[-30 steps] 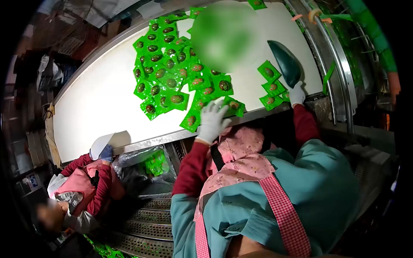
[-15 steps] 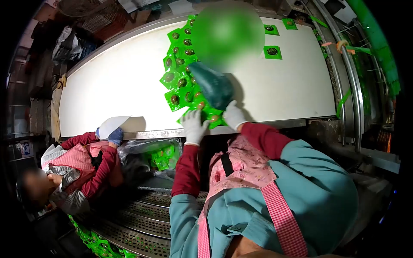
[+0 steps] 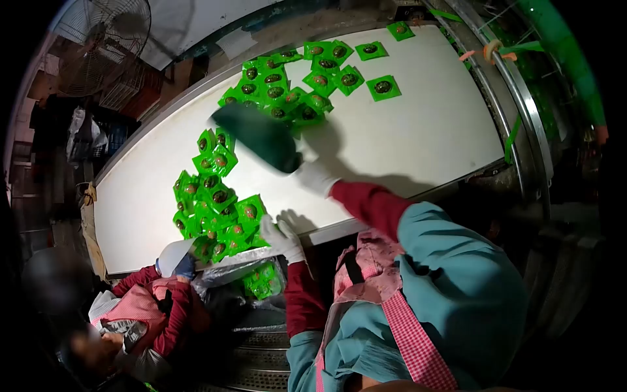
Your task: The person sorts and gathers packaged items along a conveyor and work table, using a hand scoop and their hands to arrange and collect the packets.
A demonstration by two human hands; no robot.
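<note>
My right hand (image 3: 316, 178), in a white glove, is closed on the near end of a dark green scoop-like paddle (image 3: 261, 138). The paddle is tilted over the white table, smeared by motion, and its far end is among small green packets (image 3: 274, 91) with dark round contents. At the front edge my left hand (image 3: 282, 238), also gloved in white, lies with its fingers stretched out. It is beside a heap of green packets (image 3: 222, 215), close to the nearest one, and holds nothing.
A person (image 3: 153, 307) at the left has a blue-gloved hand on a white scoop (image 3: 175, 256) by the heap. Below the edge, a clear plastic bag (image 3: 225, 277) holds green packets. Metal rails (image 3: 496, 85) bound the right end of the white table (image 3: 392, 150). A fan (image 3: 98, 46) stands behind.
The paddle and my right hand have swept left and away from me. A cluster of packets has slid left to the front edge near the co-worker's scoop. The view has shifted.
</note>
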